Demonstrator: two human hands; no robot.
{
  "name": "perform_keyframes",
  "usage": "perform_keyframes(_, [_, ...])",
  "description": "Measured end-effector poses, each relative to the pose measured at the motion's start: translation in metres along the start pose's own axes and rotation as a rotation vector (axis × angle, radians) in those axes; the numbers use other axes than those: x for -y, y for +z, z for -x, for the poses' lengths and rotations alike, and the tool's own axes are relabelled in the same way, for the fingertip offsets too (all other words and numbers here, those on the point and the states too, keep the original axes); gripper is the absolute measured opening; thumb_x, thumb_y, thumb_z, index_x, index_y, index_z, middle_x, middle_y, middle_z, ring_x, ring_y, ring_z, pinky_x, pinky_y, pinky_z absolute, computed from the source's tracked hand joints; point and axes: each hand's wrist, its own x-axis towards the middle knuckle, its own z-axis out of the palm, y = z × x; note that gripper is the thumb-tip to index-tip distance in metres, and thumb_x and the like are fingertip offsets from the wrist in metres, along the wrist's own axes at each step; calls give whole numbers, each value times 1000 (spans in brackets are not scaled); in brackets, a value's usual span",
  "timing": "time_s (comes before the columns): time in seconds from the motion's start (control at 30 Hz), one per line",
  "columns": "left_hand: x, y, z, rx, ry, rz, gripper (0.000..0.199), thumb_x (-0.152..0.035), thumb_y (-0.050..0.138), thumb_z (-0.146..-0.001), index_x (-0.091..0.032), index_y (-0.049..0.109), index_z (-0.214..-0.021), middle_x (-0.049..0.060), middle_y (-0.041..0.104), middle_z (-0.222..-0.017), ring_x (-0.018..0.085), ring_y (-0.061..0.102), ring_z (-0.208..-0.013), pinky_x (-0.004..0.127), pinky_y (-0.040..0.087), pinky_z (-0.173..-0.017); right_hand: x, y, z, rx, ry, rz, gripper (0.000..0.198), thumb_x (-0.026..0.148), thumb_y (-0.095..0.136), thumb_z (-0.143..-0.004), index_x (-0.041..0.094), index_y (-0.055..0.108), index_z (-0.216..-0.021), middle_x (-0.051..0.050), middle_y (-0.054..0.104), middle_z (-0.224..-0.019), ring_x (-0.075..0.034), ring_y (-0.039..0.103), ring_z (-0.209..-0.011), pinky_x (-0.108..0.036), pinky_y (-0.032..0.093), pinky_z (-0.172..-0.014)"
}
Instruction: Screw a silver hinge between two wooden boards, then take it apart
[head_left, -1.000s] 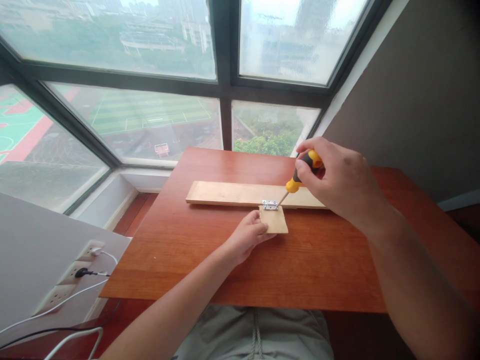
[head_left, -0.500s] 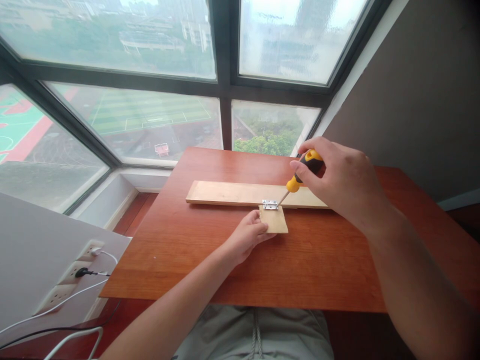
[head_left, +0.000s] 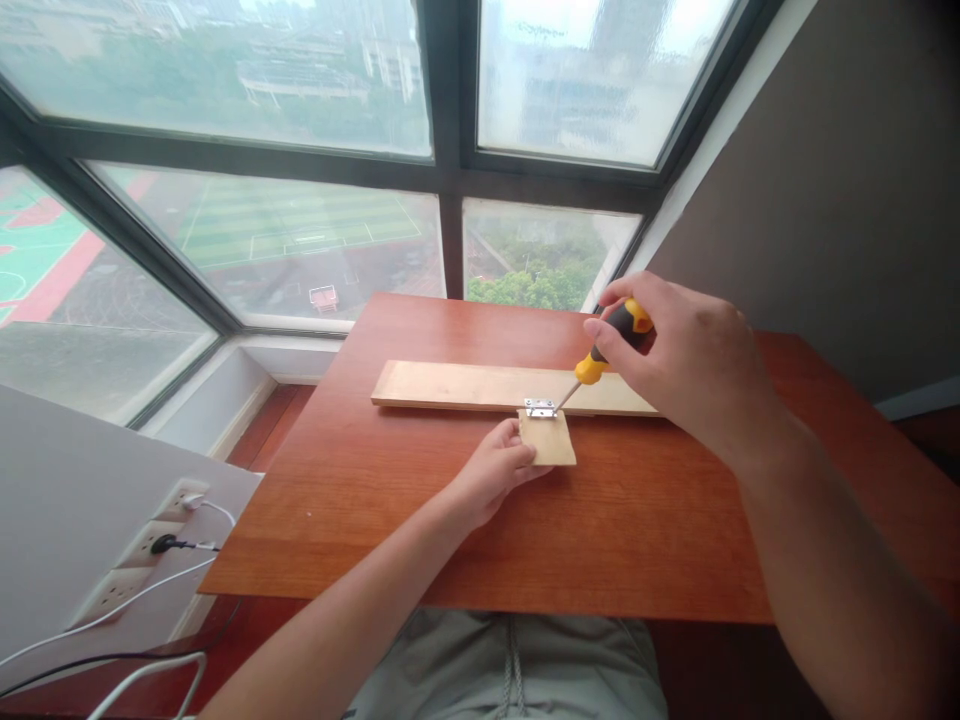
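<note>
Wall sockets sit well to the left of my left hand, past the edge of the red-brown worktop. A long pale board lies crosswise on it, just beyond my left hand. That hand pinches the left edge of a small wooden piece, thumb on top, fingers underneath. At the piece's far edge, just ahead of my fingers, is a silver hinge; I cannot tell whether it also touches the board. A yellow-and-black screwdriver slants down and left from my right hand, which has its handle clasped between thumb and curled fingers. Its tip meets the hinge's right end; any screw there is too small to make out.

As I judge it, pushing at this slant could make the tip slip and scratch the wood or jab towards my left hand. The small piece, gripped at one side only, might twist under turning force, pulling the hinge crooked.
</note>
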Motion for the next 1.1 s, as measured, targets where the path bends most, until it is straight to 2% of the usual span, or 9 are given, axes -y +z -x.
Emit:
perform_keyframes(0.2, [0, 1, 0, 5, -2, 16, 29, -5, 63, -74, -16, 56, -101, 10, 67, -109, 19, 67, -99, 40, 51, -98, 2, -3, 3, 32, -30, -44, 31, 27, 54, -79, 29, 58, -109, -5, 68, -98, -26, 63, -78, -39, 46, -68])
perform_keyframes(0.43, [0, 0, 0, 13, 3, 20, 29, -6, 64, -75, -16, 57, -101, 9, 68, -106, 20, 67, -100, 42, 50, -100, 0, 0, 2, -16, 25, 18, 27, 46, 53, -86, 28, 60, -104, -5, 70, -97, -27, 63, -79, -40, 45, -70])
perform_keyframes(0.57, [1, -1, 0, 17, 5, 13, 28, -6, 64, -75, -16, 57, -100, 9, 68, -106, 19, 67, -99, 41, 50, -99, 2, -2, 0, -12, 38, -12, 25, 39, 57, -82, 28, 60, -104, -4, 70, -94, -24, 64, -77, -39, 46, -72])
perform_keyframes(0.73, [1, -1, 0, 23, 8, 12, 28, -6, 63, -75, -16, 56, -101, 9, 68, -106, 19, 67, -98, 41, 51, -99, 2, -2, -1, 13, 44, -33, 31, 35, 54, -81, 28, 58, -111, -7, 68, -99, -26, 64, -78, -40, 46, -71])
perform_keyframes(0.9, [0, -1, 1, 42, 11, 10, 30, -8, 65, -75, -16, 57, -103, 10, 68, -108, 20, 67, -102, 42, 49, -101, -1, 2, -2, 14, 21, -44, 36, 30, 54, -77, 30, 57, -113, -5, 67, -98, -26, 63, -78, -40, 47, -69])
perform_keyframes(1.1, [-1, 0, 1, 30, 4, 9, 29, -7, 64, -75, -16, 57, -101, 9, 68, -108, 20, 67, -102, 42, 49, -101, -2, 2, -4, 5, 7, -65, 25, 41, 56, -82, 29, 61, -104, -6, 68, -96, -25, 62, -75, -40, 47, -67])
